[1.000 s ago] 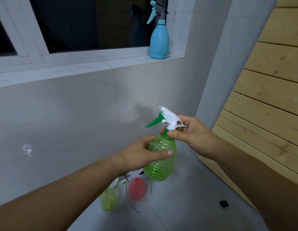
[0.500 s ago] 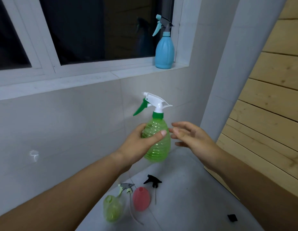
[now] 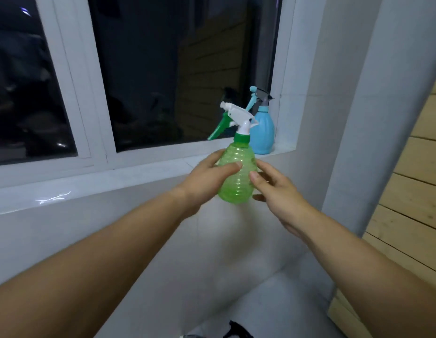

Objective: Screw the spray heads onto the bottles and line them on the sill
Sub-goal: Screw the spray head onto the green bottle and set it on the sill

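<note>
While the left hand [image 3: 207, 176] is gripping it, the green bottle [image 3: 237, 176] is hanging upright short of the sill [image 3: 138, 173].
Right hand [image 3: 278, 191] is resting open-fingered against its right side; blue bottle [image 3: 262, 132] is standing beyond the fingertips.

Green see-through bottle [image 3: 237, 178] with ribbed rings round its body, green collar, white spray head [image 3: 238, 113] with a green trigger. Light blue bottle [image 3: 262, 136] at the right end of the white sill [image 3: 95, 185], faint upright grooves on it, grey spray head [image 3: 260, 93] with a light blue trigger and nozzle tip. White window frame [image 3: 90, 76] round dark glass, pale grey tiled wall [image 3: 114, 228], light wooden planks [image 3: 417, 181] with dark seams at the right edge, a black spray head [image 3: 237, 331] at the bottom edge.
</note>
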`<state>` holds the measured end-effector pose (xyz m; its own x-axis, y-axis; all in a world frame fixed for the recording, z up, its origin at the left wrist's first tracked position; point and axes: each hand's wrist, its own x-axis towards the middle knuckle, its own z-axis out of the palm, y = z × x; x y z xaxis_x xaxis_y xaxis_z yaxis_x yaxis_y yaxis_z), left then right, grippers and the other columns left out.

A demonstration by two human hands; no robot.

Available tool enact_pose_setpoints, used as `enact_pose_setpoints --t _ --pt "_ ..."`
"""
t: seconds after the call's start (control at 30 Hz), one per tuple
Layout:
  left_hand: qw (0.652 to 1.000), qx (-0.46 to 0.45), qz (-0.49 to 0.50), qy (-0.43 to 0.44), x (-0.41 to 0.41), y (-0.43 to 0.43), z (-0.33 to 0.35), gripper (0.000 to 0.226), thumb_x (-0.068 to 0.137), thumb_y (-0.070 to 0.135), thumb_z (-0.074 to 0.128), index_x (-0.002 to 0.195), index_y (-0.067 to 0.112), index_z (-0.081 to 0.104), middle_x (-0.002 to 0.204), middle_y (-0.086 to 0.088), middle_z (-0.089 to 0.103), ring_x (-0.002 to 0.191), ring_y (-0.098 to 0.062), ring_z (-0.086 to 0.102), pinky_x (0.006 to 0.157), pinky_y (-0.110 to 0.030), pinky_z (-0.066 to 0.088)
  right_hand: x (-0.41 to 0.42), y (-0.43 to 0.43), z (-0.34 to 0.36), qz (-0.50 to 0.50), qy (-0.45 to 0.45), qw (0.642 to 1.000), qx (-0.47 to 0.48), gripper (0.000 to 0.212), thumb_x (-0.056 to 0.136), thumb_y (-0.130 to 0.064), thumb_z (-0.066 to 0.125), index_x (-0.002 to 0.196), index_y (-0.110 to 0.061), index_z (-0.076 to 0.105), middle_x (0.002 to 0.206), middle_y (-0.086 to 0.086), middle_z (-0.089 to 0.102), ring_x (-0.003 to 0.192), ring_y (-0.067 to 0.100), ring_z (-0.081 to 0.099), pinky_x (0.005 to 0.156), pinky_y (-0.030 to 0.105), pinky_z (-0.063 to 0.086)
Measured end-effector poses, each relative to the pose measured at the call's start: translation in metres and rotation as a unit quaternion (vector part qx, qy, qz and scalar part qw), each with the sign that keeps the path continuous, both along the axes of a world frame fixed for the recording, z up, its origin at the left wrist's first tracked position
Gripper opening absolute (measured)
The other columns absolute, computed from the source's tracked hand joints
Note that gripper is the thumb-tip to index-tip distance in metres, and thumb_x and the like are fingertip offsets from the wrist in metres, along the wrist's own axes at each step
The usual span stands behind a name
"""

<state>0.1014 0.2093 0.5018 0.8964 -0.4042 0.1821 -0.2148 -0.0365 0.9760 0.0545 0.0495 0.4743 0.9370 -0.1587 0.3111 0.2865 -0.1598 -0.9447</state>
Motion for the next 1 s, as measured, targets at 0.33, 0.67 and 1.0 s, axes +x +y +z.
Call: enact_pose_setpoints --t 0.33,0.67,1.0 --pt "0.992 0.038 0.104 -0.06 0.102 -0.025 0.046 0.041 0.091 0.037 0.075 0.122 0.012 0.065 0.12 -0.012 0.074 0.11 -0.03 0.073 0.102 -0.047 0.057 0.124 -0.012 0.052 -0.079 -0.009 0.996 -0.045 0.026 0.093 -0.028 0.056 0.12 -0.025 0.056 0.102 0.009 0.073 0.089 0.021 0.069 0.085 0.038 0.055" --pt "0.989 0.052 0.123 -0.06 0.132 -0.032 0.027 0.052 0.094 0.034 0.073 0.135 0.007 0.057 0.125 -0.013 0.071 0.113 -0.029 0.071 0.104 -0.043 0.056 0.154 -0.017 0.035 -0.075 -0.002 0.996 -0.055 0.022 0.093 -0.024 0.057 0.115 -0.028 0.058 0.104 0.01 0.072 0.095 0.024 0.071 0.092 0.042 0.056" --pt "0.986 0.069 0.131 -0.078 0.14 -0.034 0.024 0.045 0.096 0.038 0.07 0.131 0.011 0.063 0.12 -0.007 0.073 0.11 -0.027 0.072 0.102 -0.041 0.057 0.16 -0.013 0.034 -0.083 -0.006 0.995 -0.055 0.024 0.093 -0.021 0.057 0.117 -0.026 0.057 0.096 0.007 0.072 0.089 0.022 0.072 0.087 0.039 0.058"
